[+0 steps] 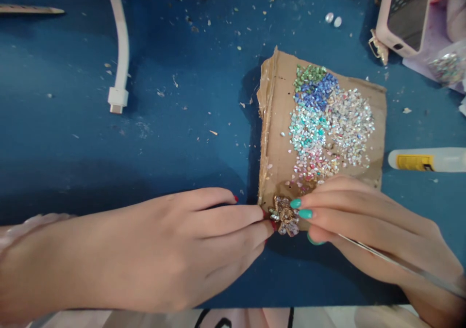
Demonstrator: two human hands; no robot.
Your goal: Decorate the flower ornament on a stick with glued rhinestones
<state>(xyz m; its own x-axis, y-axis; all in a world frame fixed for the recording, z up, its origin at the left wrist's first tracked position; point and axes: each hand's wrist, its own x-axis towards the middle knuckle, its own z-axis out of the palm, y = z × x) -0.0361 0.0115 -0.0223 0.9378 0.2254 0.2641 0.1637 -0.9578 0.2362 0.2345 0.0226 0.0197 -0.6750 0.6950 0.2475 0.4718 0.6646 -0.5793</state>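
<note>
A small flower-shaped ornament (286, 215), brownish gold with glittering petals, is at the near left corner of a cardboard piece (278, 139). My left hand (189, 250) pinches its left edge with the fingertips, nails painted red. My right hand (374, 226), with turquoise nails, is closed around a thin silver metal tool (386, 256). Its fingertips touch or nearly touch the ornament's right side, and the tool's working tip is hidden. Beyond the hands, small shell-like chips (309, 124) lie on the cardboard in green, blue, turquoise, pink and white patches.
A bottle with a yellow label (415, 162) lies right of the cardboard. A white cable (122, 51) and a pointed wooden stick (32, 10) lie at the far left. At the far right are a pink-framed phone (404, 17), a bag of chips (449, 68) and another person's fingers (457, 8).
</note>
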